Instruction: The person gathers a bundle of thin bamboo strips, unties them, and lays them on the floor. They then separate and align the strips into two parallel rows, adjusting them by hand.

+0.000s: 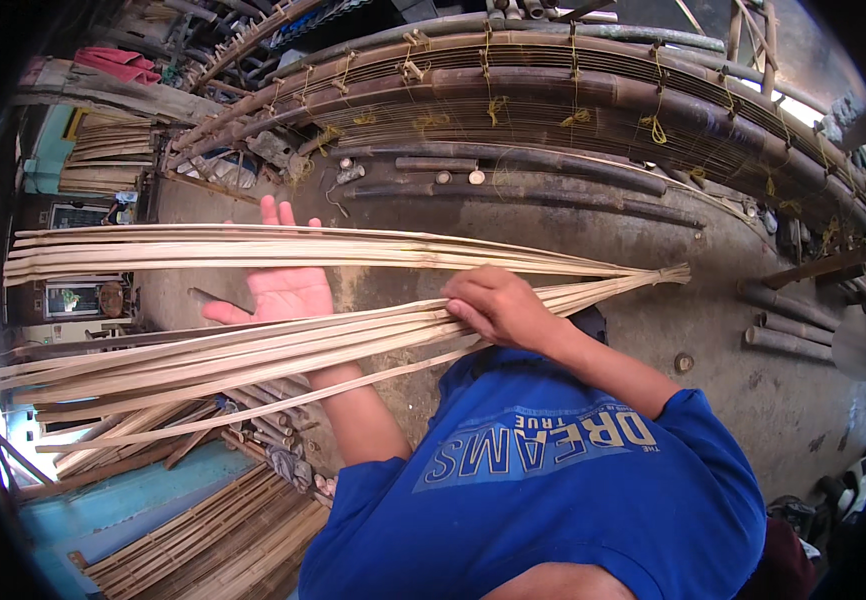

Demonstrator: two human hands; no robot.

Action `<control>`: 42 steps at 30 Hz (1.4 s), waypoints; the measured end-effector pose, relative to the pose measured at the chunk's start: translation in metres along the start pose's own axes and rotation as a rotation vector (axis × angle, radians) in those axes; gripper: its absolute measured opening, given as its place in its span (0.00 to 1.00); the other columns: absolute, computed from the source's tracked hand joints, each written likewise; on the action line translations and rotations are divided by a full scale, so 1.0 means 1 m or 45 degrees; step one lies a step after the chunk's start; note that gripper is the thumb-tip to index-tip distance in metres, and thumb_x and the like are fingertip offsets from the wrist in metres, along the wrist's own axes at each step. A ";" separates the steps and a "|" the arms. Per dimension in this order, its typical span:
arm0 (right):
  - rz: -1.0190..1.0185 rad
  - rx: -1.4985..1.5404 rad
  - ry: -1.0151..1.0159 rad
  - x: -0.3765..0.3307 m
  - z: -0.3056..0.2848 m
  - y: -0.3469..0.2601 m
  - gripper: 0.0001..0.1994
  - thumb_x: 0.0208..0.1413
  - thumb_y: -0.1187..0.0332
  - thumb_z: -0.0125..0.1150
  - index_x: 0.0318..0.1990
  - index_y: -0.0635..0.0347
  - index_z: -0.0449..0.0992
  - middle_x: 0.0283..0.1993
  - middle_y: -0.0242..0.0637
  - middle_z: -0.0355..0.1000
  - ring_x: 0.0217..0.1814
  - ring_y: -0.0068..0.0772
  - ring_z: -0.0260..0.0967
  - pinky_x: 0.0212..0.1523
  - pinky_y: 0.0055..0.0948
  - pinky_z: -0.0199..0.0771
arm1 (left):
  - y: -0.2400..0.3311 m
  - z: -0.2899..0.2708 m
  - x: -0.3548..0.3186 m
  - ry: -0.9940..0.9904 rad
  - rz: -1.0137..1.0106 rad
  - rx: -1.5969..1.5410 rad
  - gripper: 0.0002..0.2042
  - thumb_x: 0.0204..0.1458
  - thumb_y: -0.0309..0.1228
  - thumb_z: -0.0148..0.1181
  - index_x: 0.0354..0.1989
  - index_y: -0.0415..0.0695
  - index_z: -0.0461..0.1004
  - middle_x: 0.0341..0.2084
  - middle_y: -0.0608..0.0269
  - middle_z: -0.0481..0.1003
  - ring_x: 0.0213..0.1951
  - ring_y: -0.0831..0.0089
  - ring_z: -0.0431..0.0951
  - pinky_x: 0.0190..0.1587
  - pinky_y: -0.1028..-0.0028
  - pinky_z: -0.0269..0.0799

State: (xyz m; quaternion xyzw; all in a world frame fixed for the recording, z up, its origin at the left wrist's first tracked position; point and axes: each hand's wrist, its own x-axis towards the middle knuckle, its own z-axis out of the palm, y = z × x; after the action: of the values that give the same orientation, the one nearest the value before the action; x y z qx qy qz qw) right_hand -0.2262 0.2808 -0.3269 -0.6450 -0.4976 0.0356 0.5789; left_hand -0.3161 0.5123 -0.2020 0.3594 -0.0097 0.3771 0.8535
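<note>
Long pale split-bamboo strips (373,335) fan out across my front in two groups, an upper and a lower one. They come together at a bound-looking end (658,275) on the right. My right hand (498,305) is closed over the upper edge of the lower group, near the middle of its length. Palm up and fingers spread, my left hand (291,292) shows in the gap between the groups. The upper group (173,245) crosses in front of its fingers, and the lower group passes over its wrist. Nothing is gripped in it.
A long rack of dark bamboo poles (593,90) with yellow ties spans the far side. Loose poles (523,190) lie on the concrete floor (633,340), and several more (793,335) at right. Slatted bamboo pieces (203,540) lie at lower left.
</note>
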 end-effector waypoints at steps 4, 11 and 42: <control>0.365 0.272 -0.274 0.004 -0.003 0.000 0.15 0.67 0.59 0.56 0.38 0.63 0.80 0.35 0.43 0.76 0.39 0.46 0.74 0.43 0.40 0.74 | 0.000 0.006 -0.002 -0.152 -0.038 -0.171 0.49 0.51 0.75 0.46 0.76 0.56 0.50 0.75 0.38 0.43 0.75 0.46 0.45 0.74 0.40 0.35; 0.562 0.627 -0.225 0.018 -0.022 0.009 0.11 0.63 0.61 0.66 0.39 0.60 0.75 0.30 0.25 0.70 0.32 0.14 0.61 0.33 0.21 0.64 | 0.007 -0.008 -0.012 -0.149 -0.074 -0.310 0.46 0.55 0.72 0.46 0.76 0.57 0.49 0.74 0.38 0.44 0.75 0.44 0.46 0.74 0.39 0.33; 0.082 -0.313 0.126 -0.085 0.059 0.117 0.45 0.35 0.54 0.75 0.66 0.55 0.64 0.57 0.44 0.67 0.59 0.50 0.65 0.60 0.50 0.62 | 0.115 -0.047 0.029 -0.494 0.155 -0.136 0.40 0.46 0.48 0.70 0.62 0.34 0.65 0.40 0.54 0.70 0.43 0.66 0.72 0.55 0.62 0.67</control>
State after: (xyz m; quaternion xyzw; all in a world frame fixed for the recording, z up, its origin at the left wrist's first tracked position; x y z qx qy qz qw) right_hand -0.2352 0.2841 -0.4822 -0.7276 -0.4482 -0.0390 0.5178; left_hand -0.3823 0.6125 -0.1583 0.3783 -0.2154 0.3507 0.8292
